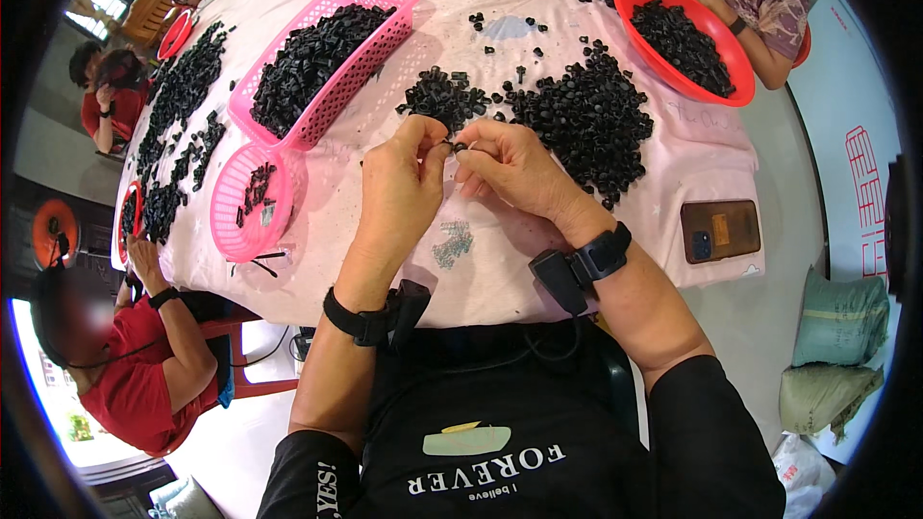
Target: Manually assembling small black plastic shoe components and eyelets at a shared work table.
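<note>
My left hand (403, 179) and my right hand (520, 166) meet over the pink tablecloth. Thumb and fingers of each are pinched on small black plastic parts (458, 146), one hand's piece close against the other's; whether they touch is too small to tell. Just beyond my fingertips lies a small heap of black parts (444, 96). A larger pile of black caps (588, 120) spreads to the right, beside my right hand. Between my wrists and the table's near edge sits a patch of tiny clear or metallic pieces (452, 243).
Left stand a pink basket (408, 2) full of black parts and a round pink basket (224, 194) holding a few. A phone (719, 231) lies right, below a red bowl (740, 86) of parts. Co-workers sit around; one in red (144, 365) is at left. Sacks (841, 317) stand right.
</note>
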Action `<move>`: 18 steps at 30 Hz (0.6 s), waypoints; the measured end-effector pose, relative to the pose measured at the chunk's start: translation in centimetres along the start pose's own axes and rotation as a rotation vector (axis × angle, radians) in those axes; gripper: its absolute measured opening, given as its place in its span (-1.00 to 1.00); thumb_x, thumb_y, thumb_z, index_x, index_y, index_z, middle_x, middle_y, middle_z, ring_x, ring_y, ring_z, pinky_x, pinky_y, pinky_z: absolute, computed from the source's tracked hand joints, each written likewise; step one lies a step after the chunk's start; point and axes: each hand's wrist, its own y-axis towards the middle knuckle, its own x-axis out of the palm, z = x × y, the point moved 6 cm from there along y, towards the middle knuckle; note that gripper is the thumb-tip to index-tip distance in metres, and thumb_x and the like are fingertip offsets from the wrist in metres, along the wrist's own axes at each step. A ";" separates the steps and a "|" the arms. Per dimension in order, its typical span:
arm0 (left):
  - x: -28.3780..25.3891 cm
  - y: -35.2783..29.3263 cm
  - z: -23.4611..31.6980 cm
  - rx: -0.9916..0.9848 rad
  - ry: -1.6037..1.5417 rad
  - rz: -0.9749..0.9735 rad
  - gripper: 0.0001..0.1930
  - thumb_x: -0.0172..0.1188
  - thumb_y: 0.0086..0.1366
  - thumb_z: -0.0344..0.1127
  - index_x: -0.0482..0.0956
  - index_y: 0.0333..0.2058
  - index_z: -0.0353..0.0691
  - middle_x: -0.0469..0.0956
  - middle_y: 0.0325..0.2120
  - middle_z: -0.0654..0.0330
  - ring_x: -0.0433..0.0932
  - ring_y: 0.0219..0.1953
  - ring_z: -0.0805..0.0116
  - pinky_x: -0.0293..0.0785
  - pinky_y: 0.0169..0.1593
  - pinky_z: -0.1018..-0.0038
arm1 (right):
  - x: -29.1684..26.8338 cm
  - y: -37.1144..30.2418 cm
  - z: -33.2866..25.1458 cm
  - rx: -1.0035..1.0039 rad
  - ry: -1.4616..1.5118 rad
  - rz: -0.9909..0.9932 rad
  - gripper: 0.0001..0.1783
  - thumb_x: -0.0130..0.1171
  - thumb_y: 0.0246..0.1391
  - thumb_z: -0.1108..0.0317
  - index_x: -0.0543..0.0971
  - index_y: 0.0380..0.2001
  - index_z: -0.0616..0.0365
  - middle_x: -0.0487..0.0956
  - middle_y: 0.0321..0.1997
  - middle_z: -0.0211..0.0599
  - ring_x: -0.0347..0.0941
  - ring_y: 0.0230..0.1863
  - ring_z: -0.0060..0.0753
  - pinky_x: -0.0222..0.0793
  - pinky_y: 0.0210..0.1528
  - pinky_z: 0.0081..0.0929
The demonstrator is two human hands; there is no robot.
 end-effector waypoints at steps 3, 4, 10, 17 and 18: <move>0.0 0.0 0.3 0.024 0.015 0.003 -0.91 0.20 0.28 -0.55 0.59 -0.24 -0.34 0.58 -0.52 0.19 0.55 -0.44 0.51 0.44 -0.33 0.52 | 0.1 0.1 0.1 -0.014 -0.004 -0.002 -0.81 0.16 0.25 0.39 0.57 -0.17 0.29 0.66 -0.43 -0.30 0.62 -0.43 -0.57 0.58 -0.36 -0.58; 0.1 0.0 0.4 0.040 0.018 0.002 -0.92 0.21 0.28 -0.54 0.59 -0.25 -0.34 0.58 -0.53 0.18 0.55 -0.45 0.50 0.46 -0.33 0.51 | 0.1 0.1 0.1 -0.025 0.003 -0.004 -0.82 0.16 0.26 0.38 0.57 -0.19 0.29 0.65 -0.44 -0.30 0.62 -0.44 -0.57 0.57 -0.36 -0.57; 0.5 0.0 0.3 0.047 0.028 0.005 -0.90 0.20 0.28 -0.54 0.60 -0.23 -0.34 0.64 -0.49 0.09 0.63 -0.43 0.39 0.52 -0.28 0.46 | 0.1 0.1 -0.1 -0.042 0.000 -0.005 -0.80 0.14 0.28 0.34 0.58 -0.26 0.30 0.64 -0.46 -0.31 0.59 -0.46 -0.57 0.57 -0.38 -0.56; 0.5 -0.2 0.5 0.094 0.019 0.031 -0.85 0.19 0.28 -0.57 0.65 -0.19 -0.33 0.66 -0.44 0.04 0.66 -0.39 0.32 0.55 -0.23 0.44 | 0.2 0.1 -0.2 -0.007 0.058 0.001 -0.78 0.11 0.33 0.31 0.59 -0.28 0.27 0.64 -0.48 -0.31 0.60 -0.49 -0.57 0.55 -0.44 -0.59; 0.6 -0.2 0.6 0.130 0.029 0.040 -0.84 0.19 0.27 -0.57 0.66 -0.19 -0.33 0.67 -0.41 0.04 0.66 -0.38 0.32 0.55 -0.23 0.44 | 0.1 0.1 -0.2 -0.006 0.058 0.002 -0.78 0.11 0.33 0.31 0.59 -0.28 0.27 0.64 -0.48 -0.31 0.60 -0.49 -0.57 0.55 -0.44 -0.59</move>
